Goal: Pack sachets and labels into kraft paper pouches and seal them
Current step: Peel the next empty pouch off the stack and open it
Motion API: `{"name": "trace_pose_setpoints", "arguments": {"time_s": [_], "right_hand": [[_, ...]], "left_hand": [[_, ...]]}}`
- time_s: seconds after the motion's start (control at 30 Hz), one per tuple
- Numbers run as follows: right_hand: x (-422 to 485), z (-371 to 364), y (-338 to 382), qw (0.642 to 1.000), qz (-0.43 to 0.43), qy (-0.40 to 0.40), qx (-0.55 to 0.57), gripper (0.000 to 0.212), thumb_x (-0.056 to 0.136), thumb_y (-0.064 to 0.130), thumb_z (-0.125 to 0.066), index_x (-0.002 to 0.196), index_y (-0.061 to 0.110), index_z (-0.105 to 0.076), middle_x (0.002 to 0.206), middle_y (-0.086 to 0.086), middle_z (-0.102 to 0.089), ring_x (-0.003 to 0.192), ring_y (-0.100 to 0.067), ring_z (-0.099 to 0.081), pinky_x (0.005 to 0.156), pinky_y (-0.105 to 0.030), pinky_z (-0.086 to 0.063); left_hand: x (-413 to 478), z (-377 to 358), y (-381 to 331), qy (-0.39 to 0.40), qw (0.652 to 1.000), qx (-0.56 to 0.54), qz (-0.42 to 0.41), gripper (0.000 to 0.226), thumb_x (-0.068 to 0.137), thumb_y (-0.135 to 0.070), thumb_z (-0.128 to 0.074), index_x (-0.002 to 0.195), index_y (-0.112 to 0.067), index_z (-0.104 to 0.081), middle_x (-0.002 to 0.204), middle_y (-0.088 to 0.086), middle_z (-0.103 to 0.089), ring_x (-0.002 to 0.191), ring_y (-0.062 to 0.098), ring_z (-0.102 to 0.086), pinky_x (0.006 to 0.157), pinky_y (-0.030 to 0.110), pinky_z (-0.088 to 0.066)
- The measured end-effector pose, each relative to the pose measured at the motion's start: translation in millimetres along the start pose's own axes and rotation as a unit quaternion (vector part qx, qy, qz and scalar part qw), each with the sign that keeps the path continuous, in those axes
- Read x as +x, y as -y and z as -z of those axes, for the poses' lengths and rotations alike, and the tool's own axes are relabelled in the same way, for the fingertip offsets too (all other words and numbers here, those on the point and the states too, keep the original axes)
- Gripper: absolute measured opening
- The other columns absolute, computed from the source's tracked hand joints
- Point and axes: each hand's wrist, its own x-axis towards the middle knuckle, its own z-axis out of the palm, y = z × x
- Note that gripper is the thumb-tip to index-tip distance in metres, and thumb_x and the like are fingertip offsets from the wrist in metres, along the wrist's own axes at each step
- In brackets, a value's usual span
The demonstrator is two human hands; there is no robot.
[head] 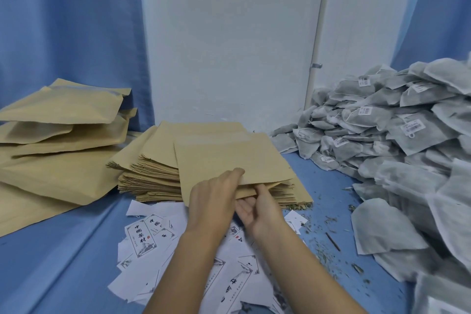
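Note:
A stack of flat kraft paper pouches (158,168) lies in the middle of the blue cloth. The top pouch (226,158) is lifted at its near edge. My left hand (214,201) grips that near edge, fingers on top. My right hand (260,209) pinches the same edge from below, thumb pressed against the pouch mouth. White printed labels (142,237) lie scattered in front of the stack, under my forearms. A large heap of grey mesh sachets (382,135) fills the right side.
Filled kraft pouches (58,125) are piled at the left. A white wall panel (229,46) stands behind the stack, with blue curtains on both sides. Dried herb crumbs and a small twig (332,241) lie on the cloth near the sachets.

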Motion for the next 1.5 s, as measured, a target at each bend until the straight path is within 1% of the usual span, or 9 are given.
{"name": "trace_pose_setpoints", "arguments": {"time_s": [0.27, 0.43, 0.53, 0.7, 0.87, 1.07, 1.3, 1.4, 1.5], "right_hand": [[4, 8, 22, 0.996, 0.058, -0.068, 0.006, 0.025, 0.094, 0.026, -0.058, 0.11, 0.006, -0.059, 0.096, -0.016, -0.067, 0.079, -0.024, -0.067, 0.05, -0.025, -0.058], [5, 5, 21, 0.993, 0.074, -0.083, 0.046, 0.031, 0.097, 0.029, -0.051, 0.122, 0.011, -0.055, 0.115, -0.012, -0.062, 0.087, -0.023, -0.063, 0.057, -0.027, -0.056], [9, 6, 20, 0.982, 0.132, -0.124, 0.054, 0.016, 0.095, 0.014, -0.051, 0.107, 0.014, -0.063, 0.094, -0.004, -0.065, 0.081, -0.017, -0.062, 0.053, -0.024, -0.055], [15, 13, 14, 0.935, 0.289, -0.204, -0.019, 0.036, 0.087, -0.003, -0.047, 0.074, 0.024, -0.065, 0.061, 0.008, -0.055, 0.057, -0.012, -0.044, 0.056, -0.027, -0.041], [17, 14, 14, 0.925, 0.309, -0.217, -0.048, 0.047, 0.088, -0.001, -0.05, 0.124, 0.027, -0.061, 0.052, 0.009, -0.029, 0.048, -0.009, -0.027, 0.048, -0.025, -0.032], [7, 10, 13, 0.947, 0.273, -0.171, -0.004, 0.042, 0.091, 0.002, -0.053, 0.121, 0.031, -0.06, 0.059, 0.011, -0.05, 0.045, -0.002, -0.048, 0.083, -0.043, -0.054], [2, 5, 23, 0.961, 0.261, -0.091, 0.011, 0.043, 0.091, 0.004, -0.057, 0.13, 0.023, -0.053, 0.108, -0.003, -0.066, 0.087, -0.003, -0.061, 0.06, -0.017, -0.055], [-5, -3, 19, 0.959, 0.256, -0.025, -0.117, 0.022, 0.085, -0.001, -0.06, 0.098, 0.016, -0.06, 0.092, 0.0, -0.067, 0.082, -0.012, -0.063, 0.067, -0.023, -0.055], [-12, -9, 12, 0.897, 0.347, 0.021, -0.273, 0.014, 0.084, 0.001, -0.06, 0.09, 0.014, -0.058, 0.079, -0.001, -0.066, 0.074, -0.014, -0.059, 0.064, -0.02, -0.048]], "left_hand": [[-5, 19, 27, -0.122, 0.991, -0.024, 0.055, 0.054, 0.058, 0.024, -0.064, 0.104, -0.002, -0.069, 0.113, 0.012, -0.069, 0.089, 0.029, -0.069, 0.072, 0.037, -0.052], [-4, 14, 22, -0.069, 0.991, -0.059, 0.102, 0.054, 0.084, 0.01, -0.048, 0.133, -0.013, -0.051, 0.145, 0.0, -0.045, 0.127, 0.02, -0.047, 0.093, 0.031, -0.038], [-4, 15, 24, -0.071, 0.989, -0.064, 0.112, 0.055, 0.085, 0.008, -0.045, 0.134, -0.018, -0.05, 0.15, -0.008, -0.037, 0.124, 0.019, -0.05, 0.088, 0.031, -0.041], [-3, 18, 23, -0.059, 0.991, -0.041, 0.116, 0.056, 0.084, 0.006, -0.046, 0.132, -0.024, -0.05, 0.15, -0.016, -0.033, 0.104, 0.024, -0.062, 0.073, 0.031, -0.044], [-2, 14, 23, -0.057, 0.991, -0.013, 0.122, 0.051, 0.085, 0.003, -0.048, 0.127, -0.025, -0.054, 0.148, -0.015, -0.038, 0.107, 0.021, -0.061, 0.067, 0.027, -0.038], [-1, 16, 19, -0.057, 0.993, -0.012, 0.101, 0.024, 0.084, -0.007, -0.06, 0.106, -0.013, -0.068, 0.096, 0.005, -0.07, 0.086, 0.028, -0.062, 0.068, 0.032, -0.04], [-1, 11, 12, -0.065, 0.992, -0.003, 0.112, 0.022, 0.096, -0.029, -0.047, 0.103, -0.024, -0.068, 0.092, -0.002, -0.069, 0.08, 0.023, -0.062, 0.058, 0.027, -0.037], [1, 8, 0, -0.067, 0.991, -0.03, 0.109, 0.025, 0.098, -0.036, -0.044, 0.103, -0.027, -0.066, 0.087, -0.001, -0.068, 0.079, 0.025, -0.061, 0.057, 0.029, -0.038], [4, 5, -12, -0.077, 0.95, -0.264, 0.15, 0.026, 0.096, -0.033, -0.05, 0.082, -0.02, -0.068, 0.066, -0.005, -0.065, 0.067, 0.024, -0.055, 0.059, 0.029, -0.043]]}}
